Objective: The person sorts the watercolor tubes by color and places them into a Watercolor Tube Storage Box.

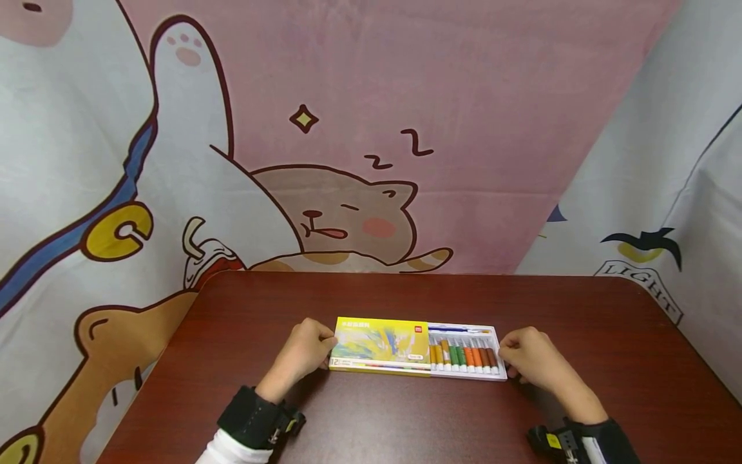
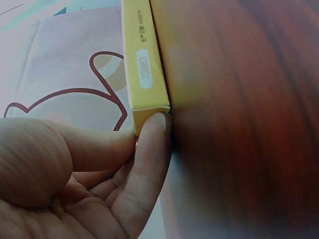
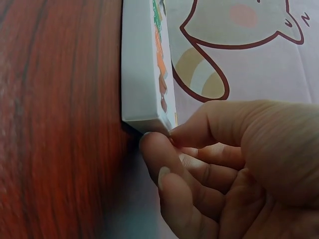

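Observation:
A flat paint box lies on the table, its yellow cardboard sleeve (image 1: 379, 341) covering the left part. Out of the right end sticks a white tray (image 1: 468, 376), holding a row of paint tubes (image 1: 462, 358) in yellow, green, orange and brown, with a blue-handled paintbrush (image 1: 455, 330) behind them. At the far left end, my left hand (image 1: 303, 350) pinches the sleeve; the left wrist view shows thumb and finger at the sleeve's corner (image 2: 149, 94). My right hand (image 1: 532, 357) pinches the tray's right end, its thumb and fingertips at the white end wall in the right wrist view.
The box rests on a dark reddish-brown wooden table (image 1: 406, 419) with rounded far corners. Behind the table hangs a pink and white cloth (image 1: 493, 129) printed with cartoon animals. Black straps with small cameras sit on both wrists.

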A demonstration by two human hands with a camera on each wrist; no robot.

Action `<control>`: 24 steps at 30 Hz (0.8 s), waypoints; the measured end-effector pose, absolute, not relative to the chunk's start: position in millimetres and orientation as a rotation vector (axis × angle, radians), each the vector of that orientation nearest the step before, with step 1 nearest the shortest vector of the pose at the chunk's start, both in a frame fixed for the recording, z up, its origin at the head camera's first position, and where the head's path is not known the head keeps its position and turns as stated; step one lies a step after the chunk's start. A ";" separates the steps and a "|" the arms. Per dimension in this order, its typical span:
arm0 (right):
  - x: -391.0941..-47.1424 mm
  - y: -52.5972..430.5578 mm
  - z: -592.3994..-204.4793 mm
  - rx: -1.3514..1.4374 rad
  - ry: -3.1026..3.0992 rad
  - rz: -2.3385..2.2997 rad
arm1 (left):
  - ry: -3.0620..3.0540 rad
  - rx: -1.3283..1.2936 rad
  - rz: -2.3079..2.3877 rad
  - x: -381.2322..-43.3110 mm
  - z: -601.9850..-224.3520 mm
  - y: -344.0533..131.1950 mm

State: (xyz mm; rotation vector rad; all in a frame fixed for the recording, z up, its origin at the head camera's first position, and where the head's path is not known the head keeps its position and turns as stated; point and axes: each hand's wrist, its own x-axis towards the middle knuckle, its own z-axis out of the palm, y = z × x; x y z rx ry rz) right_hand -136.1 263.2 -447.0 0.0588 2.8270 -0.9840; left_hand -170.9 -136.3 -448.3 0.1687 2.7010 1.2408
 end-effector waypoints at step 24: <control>-133.1 240.8 -446.1 -0.066 2.906 -0.941 | 2.669 0.293 1.204 -164.0 -445.3 -128.6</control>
